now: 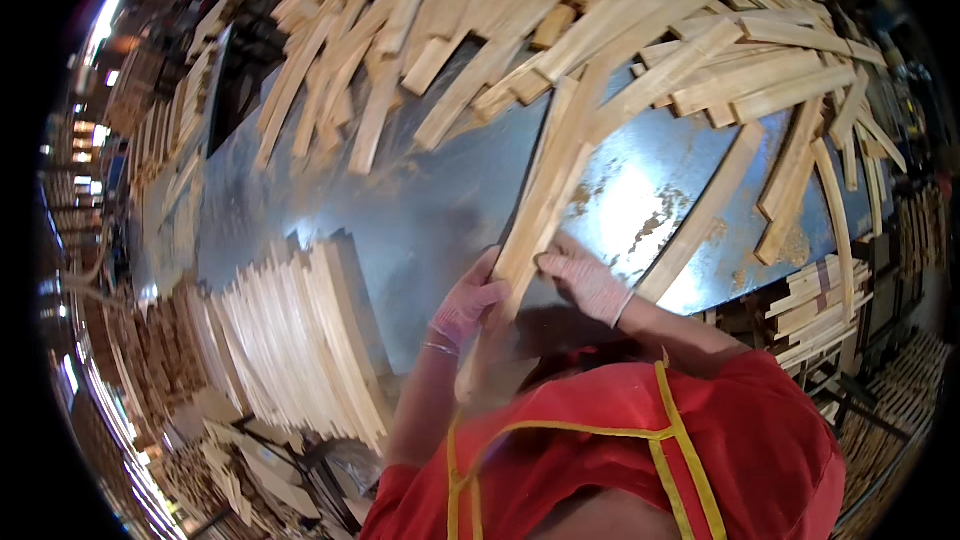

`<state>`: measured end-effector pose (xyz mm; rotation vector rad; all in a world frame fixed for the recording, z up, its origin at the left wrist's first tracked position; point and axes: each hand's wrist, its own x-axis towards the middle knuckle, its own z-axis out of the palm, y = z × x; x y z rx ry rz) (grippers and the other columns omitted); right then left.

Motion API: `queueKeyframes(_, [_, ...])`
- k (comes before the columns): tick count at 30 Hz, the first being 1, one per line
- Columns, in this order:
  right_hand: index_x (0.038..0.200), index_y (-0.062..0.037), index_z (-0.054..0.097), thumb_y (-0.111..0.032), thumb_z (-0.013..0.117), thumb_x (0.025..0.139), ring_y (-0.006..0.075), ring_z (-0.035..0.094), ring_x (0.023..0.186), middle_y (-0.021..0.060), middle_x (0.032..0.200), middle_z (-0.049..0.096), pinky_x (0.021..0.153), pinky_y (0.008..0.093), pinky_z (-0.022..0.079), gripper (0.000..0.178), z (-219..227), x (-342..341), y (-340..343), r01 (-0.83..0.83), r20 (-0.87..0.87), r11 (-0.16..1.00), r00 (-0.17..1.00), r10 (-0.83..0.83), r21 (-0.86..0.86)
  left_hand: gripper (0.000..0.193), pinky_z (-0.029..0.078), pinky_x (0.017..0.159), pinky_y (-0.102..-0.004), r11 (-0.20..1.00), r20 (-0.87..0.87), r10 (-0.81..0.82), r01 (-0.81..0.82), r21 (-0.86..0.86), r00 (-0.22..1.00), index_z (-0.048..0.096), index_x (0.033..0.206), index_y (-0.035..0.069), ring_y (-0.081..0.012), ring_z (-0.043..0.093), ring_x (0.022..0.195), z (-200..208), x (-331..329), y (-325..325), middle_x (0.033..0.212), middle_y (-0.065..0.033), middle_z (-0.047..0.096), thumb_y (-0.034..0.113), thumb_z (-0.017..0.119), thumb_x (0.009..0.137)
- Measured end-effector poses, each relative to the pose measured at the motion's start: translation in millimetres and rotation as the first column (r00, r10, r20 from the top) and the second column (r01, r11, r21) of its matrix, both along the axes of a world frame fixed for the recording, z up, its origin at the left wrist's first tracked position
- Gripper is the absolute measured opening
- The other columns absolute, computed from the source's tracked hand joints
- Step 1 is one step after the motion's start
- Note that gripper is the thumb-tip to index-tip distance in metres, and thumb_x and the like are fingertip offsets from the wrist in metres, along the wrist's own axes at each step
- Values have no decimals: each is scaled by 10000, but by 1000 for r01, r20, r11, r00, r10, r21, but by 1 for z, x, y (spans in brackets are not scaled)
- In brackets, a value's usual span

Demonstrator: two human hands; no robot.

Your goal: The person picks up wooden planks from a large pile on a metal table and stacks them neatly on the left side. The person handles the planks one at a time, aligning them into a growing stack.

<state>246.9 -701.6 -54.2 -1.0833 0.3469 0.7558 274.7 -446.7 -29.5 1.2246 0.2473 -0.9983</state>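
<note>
A long pale wooden board slants from near my body toward the far pile, apparently with a second strip lying along its side. My left hand, in a thin pinkish glove, grips its left edge with the thumb on top. On the opposite edge, my right hand, gloved the same way, has its thumb and curled fingers closed on the wood. The fingers beneath the board are hidden. Below my hands, the board's near end runs down in front of my red clothing. To the right of my right hand, a single board lies on the metal tabletop.
The shiny metal table carries sawdust patches. A big loose pile of boards spreads over its far side and right. At the near left, a neat row of boards stands packed together. More stacked wood sits beyond the right edge.
</note>
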Motion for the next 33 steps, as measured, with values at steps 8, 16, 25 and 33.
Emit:
queueKeyframes(8, [1568, -32, 509, -118, 711, 1012, 179, 647, 1173, 79, 1355, 679, 1025, 345, 534, 597, 31, -22, 94, 86, 6, 995, 996, -87, 58, 748, 511, 1038, -318, 968, 289, 190, -227, 102, 938, 504, 1568, 52, -164, 628, 1180, 40, -91, 64, 1317, -54, 663, 156, 730, 863])
queueKeyframes(16, [1375, -41, 667, -164, 725, 957, 174, 665, 860, 76, 1056, 734, 756, 329, 551, 440, -10, -21, 198, -186, 107, 916, 966, 237, -355, 720, 557, 838, -352, 604, 355, -80, -238, 760, 932, 556, 1491, -14, -177, 658, 967, -4, -176, 152, 1105, -40, 682, 235, 747, 843])
queueKeyframes(25, [1263, 30, 661, -215, 702, 904, 235, 687, 827, 149, 963, 725, 754, 378, 561, 437, 30, -2, 306, -268, 127, 710, 884, 450, -651, 719, 584, 898, -333, 672, 146, 732, -740, 8, 666, 599, 1519, 38, -189, 704, 1037, 34, -284, 225, 1236, -62, 711, 156, 710, 818])
queueKeyframes(33, [1467, -19, 560, -252, 735, 930, 208, 640, 1001, 121, 1179, 689, 905, 338, 525, 610, 13, 7, 376, -582, 273, 775, 726, 631, -245, 657, 447, 1125, -536, 64, 674, -332, -697, 714, 660, 613, 1390, 76, -394, 582, 1306, 25, -256, 209, 1406, -179, 623, 253, 828, 795])
